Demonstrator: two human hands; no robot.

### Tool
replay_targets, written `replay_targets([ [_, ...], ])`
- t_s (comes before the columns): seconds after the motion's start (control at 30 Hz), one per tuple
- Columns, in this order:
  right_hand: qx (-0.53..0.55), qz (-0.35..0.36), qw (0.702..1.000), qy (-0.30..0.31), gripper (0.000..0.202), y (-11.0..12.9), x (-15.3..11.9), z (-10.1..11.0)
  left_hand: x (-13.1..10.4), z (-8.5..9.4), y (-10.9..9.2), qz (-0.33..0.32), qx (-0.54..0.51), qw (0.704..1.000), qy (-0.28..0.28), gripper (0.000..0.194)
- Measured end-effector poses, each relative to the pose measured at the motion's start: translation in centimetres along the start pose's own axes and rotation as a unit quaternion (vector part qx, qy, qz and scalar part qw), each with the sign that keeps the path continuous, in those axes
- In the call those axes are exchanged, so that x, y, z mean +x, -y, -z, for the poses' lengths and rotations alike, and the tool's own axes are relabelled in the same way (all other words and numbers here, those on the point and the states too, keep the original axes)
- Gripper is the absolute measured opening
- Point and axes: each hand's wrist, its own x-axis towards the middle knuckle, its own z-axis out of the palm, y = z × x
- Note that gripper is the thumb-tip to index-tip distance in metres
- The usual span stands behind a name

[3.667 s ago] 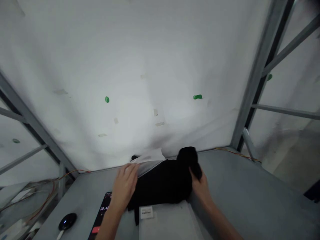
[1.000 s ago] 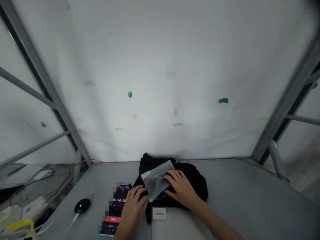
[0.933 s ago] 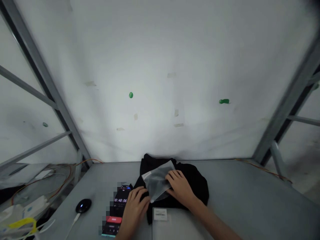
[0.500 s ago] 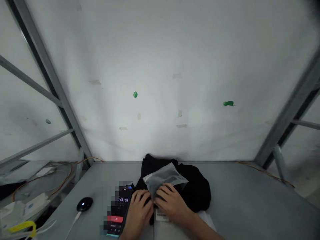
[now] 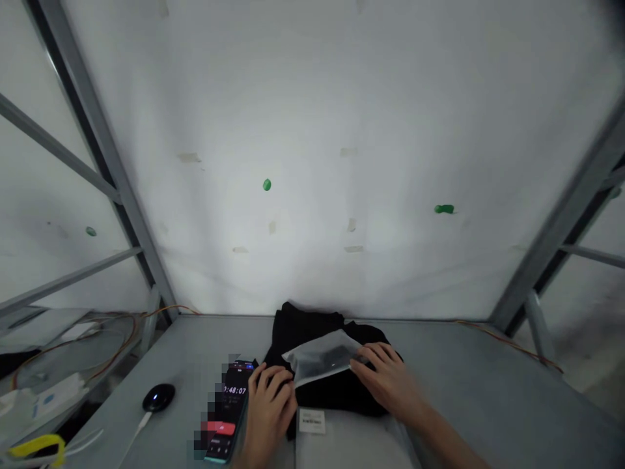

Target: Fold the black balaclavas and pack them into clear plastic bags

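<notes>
A small frosted plastic bag [image 5: 317, 360] is stretched between my hands, with a dark shape showing faintly inside. My left hand [image 5: 270, 400] has curled fingers pinching its lower left corner. At the other end, my right hand [image 5: 390, 378] grips the bag's right edge between thumb and fingers. Underneath lies a bunched black cloth [image 5: 305, 319], pushed up near the wall. Closer to me, a larger flat translucent package [image 5: 351, 446] carries a white printed label [image 5: 311, 421] at its upper left corner.
Left of my left hand lies a phone [image 5: 228, 404] with a running timer, partly pixelated. A round black device [image 5: 159, 397] with a white cable sits further left on the grey table [image 5: 488, 404]. A white wall [image 5: 312, 280] and metal frame posts [image 5: 146, 234] bound the table.
My right hand has moved right, from the bag's lower middle to its right end. The bag now lies flatter and stretched sideways, and the label below shows fully. The view has shifted slightly.
</notes>
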Motion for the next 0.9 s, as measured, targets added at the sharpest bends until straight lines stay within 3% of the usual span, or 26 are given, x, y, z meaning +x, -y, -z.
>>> replay_targets([
  [0.13, 0.072, -0.05, 0.996, 0.023, 0.022, -0.1, -0.1, -0.2, 0.1, 0.1, 0.3, 0.054, -0.016, 0.998, -0.004, 0.018],
  [0.23, 0.156, -0.09, 0.982, 0.054, 0.031, -0.4, -0.4, -0.5, 0.0, 0.3, 0.6, 0.082, -0.015, 0.996, 0.013, 0.015],
  [0.37, 0.264, -0.133, 0.952, 0.082, 0.033, -0.2, -0.7, -0.8, 0.8, -0.6, -1.0, 0.028, -0.014, 0.998, 0.05, 0.028],
  [0.47, 0.302, -0.151, 0.937, 0.089, 0.035, 0.4, -0.7, -0.9, 2.0, -2.3, -2.8, -0.018, -0.022, 0.995, 0.097, 0.02],
  [0.53, 0.311, -0.155, 0.934, 0.084, 0.032, 0.7, -0.7, -1.1, 2.7, -3.5, -3.5, -0.022, -0.025, 0.995, 0.093, 0.015],
  [0.67, 0.277, -0.129, 0.949, 0.073, 0.027, 0.2, -0.7, -1.8, 2.9, -4.7, -3.1, -0.032, -0.037, 0.996, 0.069, 0.014],
  [0.8, 0.108, -0.045, 0.991, 0.061, 0.016, -1.0, -0.5, -2.2, 2.3, -4.7, -2.3, -0.052, -0.056, 0.994, 0.074, 0.016],
  [0.9, 0.016, 0.028, 0.998, 0.052, 0.019, -1.3, 0.1, -2.0, 1.9, -5.1, -2.0, -0.059, -0.075, 0.993, 0.067, 0.017],
])
